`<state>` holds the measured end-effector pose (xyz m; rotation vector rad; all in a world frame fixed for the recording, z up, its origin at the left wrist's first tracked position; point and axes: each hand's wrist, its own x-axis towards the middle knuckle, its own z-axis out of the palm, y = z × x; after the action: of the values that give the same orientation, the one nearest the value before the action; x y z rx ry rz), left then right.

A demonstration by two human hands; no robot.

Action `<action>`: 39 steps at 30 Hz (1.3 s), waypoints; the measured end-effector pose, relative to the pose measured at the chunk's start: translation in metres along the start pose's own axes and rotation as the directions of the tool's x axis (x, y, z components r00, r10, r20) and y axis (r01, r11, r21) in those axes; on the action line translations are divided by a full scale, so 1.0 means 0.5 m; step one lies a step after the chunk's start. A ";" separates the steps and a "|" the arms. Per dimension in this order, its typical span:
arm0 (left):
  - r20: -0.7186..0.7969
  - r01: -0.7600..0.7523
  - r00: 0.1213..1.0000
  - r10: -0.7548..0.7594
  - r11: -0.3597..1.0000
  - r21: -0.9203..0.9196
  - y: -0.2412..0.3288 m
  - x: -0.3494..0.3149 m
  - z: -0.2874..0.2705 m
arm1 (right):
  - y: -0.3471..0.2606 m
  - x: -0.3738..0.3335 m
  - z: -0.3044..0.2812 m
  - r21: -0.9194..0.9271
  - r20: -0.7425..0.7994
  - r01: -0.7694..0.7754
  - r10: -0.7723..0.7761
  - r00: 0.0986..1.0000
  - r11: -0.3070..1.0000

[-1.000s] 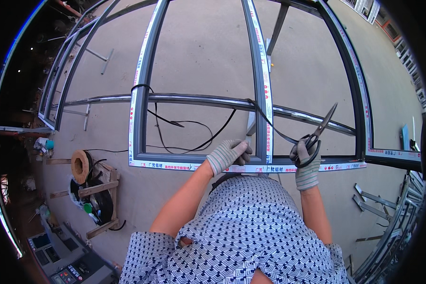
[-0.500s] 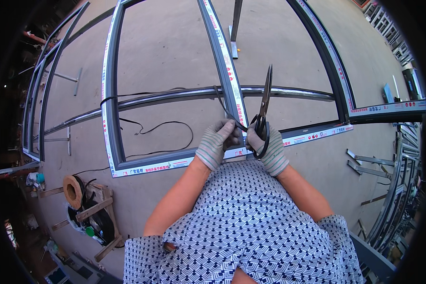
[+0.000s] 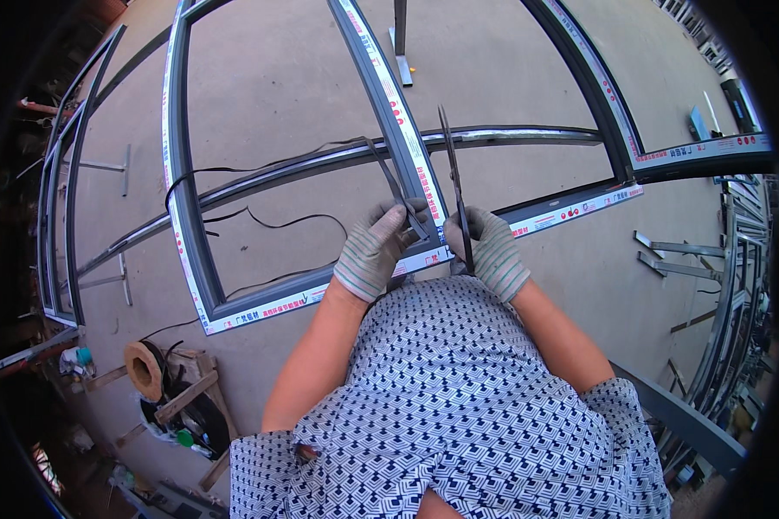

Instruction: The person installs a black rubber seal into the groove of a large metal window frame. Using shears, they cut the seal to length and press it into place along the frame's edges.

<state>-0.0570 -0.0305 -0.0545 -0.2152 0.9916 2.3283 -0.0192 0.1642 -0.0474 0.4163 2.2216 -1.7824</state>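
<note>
My left hand [image 3: 377,249], in a pale striped work glove, pinches a flat black strip [image 3: 390,177] beside the near end of the window frame's middle bar. From there the strip runs up and left across the opening, over the frame's left side. Scissors [image 3: 456,177] with dark blades and black handles are in my gloved right hand [image 3: 492,253], blades pointing away from me and seen nearly edge-on. Both hands hover over the near edge of the dark grey window frame [image 3: 273,303], which carries printed white film.
A dark rail [image 3: 528,137] crosses beneath the frame. On the left, a cardboard-cored roll [image 3: 144,368] and black coils sit by a wooden stand [image 3: 186,398]. Other frames [image 3: 71,208] stand farther left; metal profiles [image 3: 692,249] lie on the right. Thin loops of black strip trail on the floor.
The scissors have turned from showing their handle loop to nearly edge-on. My left hand has drawn a little away from the right, keeping the strip. The whole view has shifted slightly.
</note>
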 end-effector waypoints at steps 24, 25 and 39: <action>-0.119 0.086 0.992 -0.044 0.926 0.368 0.002 0.024 -0.040 | -0.041 0.053 -0.010 -0.144 0.192 0.114 -0.085 0.978 0.983; -0.113 0.090 0.993 -0.045 0.895 0.437 0.003 0.030 -0.046 | -0.047 0.062 -0.006 -0.137 0.249 0.100 -0.064 0.966 0.985; -0.308 0.160 0.951 0.010 0.839 0.521 0.021 0.032 -0.021 | -0.093 0.208 -0.028 0.101 0.351 0.101 -0.131 0.927 0.990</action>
<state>-0.0771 -0.0363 -0.0614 -0.3758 1.7169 1.8756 -0.1335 0.1743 -0.0419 -0.0290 1.9591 -1.8390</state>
